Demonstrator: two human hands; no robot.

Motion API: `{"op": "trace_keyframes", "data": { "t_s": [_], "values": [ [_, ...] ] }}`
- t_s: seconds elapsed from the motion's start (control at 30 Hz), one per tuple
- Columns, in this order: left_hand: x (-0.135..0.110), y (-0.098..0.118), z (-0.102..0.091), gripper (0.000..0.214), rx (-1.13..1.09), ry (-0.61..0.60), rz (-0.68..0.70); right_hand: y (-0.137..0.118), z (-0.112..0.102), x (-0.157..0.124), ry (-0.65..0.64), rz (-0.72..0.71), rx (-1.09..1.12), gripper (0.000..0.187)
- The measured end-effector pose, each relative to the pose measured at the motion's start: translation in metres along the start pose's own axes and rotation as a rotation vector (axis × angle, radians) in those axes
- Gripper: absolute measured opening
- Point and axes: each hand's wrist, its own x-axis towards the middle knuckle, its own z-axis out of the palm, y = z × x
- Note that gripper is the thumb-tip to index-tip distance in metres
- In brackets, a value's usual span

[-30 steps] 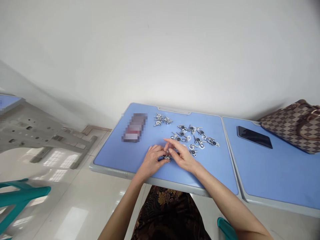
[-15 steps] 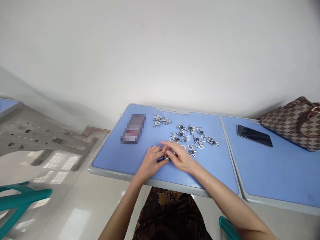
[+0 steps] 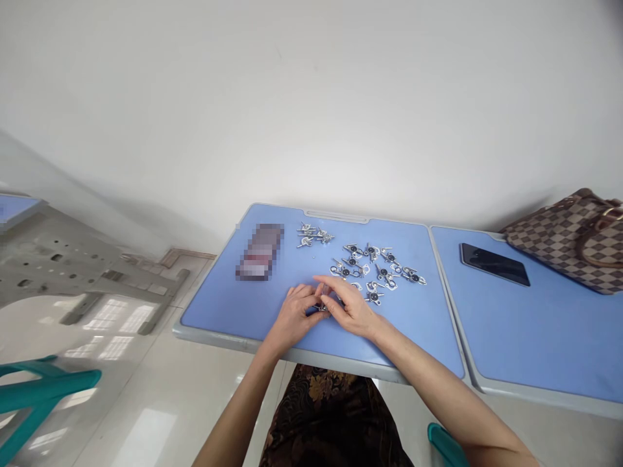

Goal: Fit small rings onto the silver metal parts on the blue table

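Near the front edge of the blue table, my left hand (image 3: 298, 316) and my right hand (image 3: 351, 307) meet over a small silver metal fitting (image 3: 321, 307). The left thumb and fingers are closed on it from the left. From the right, the thumb and fingers of my right hand pinch at its upper side. Most of the fitting is hidden by my fingers. Beyond the right hand lie several similar metal fittings with black round centres (image 3: 384, 272). A smaller cluster of plain silver metal pieces (image 3: 315, 233) rests farther back.
A pixelated dark flat object (image 3: 260, 251) lies on the left of the blue table (image 3: 224, 301). On the adjoining right table are a black phone (image 3: 494, 264) and a checkered bag (image 3: 564, 240). The white wall (image 3: 311, 117) stands behind. A green stool (image 3: 48, 389) is at lower left.
Both hands stay at nearly the same place on the fitting. The right thumb and fingertips have shifted slightly left. The scattered fittings have not moved.
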Motion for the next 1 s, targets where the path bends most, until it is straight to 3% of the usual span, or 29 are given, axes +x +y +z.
{"op": "trace_keyframes", "data": {
  "t_s": [0.13,0.37,0.57,0.8,1.0],
  "values": [
    [-0.0003,-0.0009,0.001,0.009,-0.015,0.01,0.009,-0.0012,0.0012,0.0019,0.04,-0.024,-0.021,0.034],
    [0.0009,0.0003,-0.0013,0.01,0.004,-0.027,-0.002,-0.0011,-0.0023,0.0013,-0.005,0.037,0.045,0.045],
    [-0.0007,0.0002,-0.0001,0.009,-0.014,-0.012,-0.014,-0.0001,0.0011,0.0016,0.023,-0.044,-0.03,0.041],
    [0.0002,-0.0002,-0.001,0.012,0.017,-0.03,-0.005,0.0008,-0.0019,-0.0009,-0.017,0.06,0.052,0.046],
    [-0.0005,-0.0029,0.0007,0.01,0.001,-0.014,0.013,0.0032,0.0001,-0.0008,0.028,0.024,-0.008,0.042]
  ]
}}
